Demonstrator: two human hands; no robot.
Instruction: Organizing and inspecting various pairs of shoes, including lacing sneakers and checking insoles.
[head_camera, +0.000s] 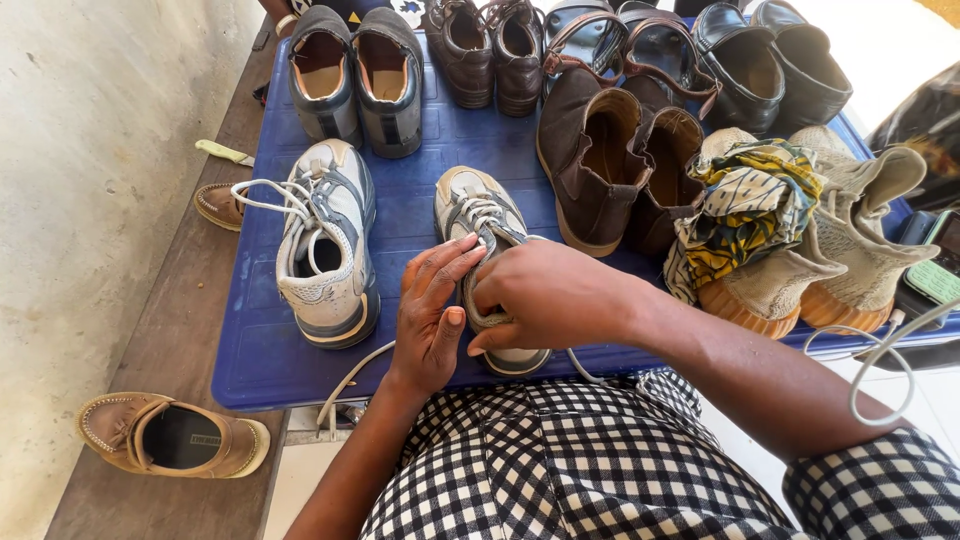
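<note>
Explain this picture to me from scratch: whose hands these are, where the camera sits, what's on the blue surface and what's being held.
There is no machine here. One camera worn on a person's head looks down at their own two bare hands and checked clothing.

Both hands are on a grey and white sneaker: the right hand grips its heel end, and the left hand rests against its side. Its mate lies to the left with loose white laces.

Both sit on a blue table crowded with shoes: brown ankle boots, tan knit sneakers with patterned cloth on them, and dark pairs at the far edge. A tan loafer lies on a wooden bench beside it.
</note>
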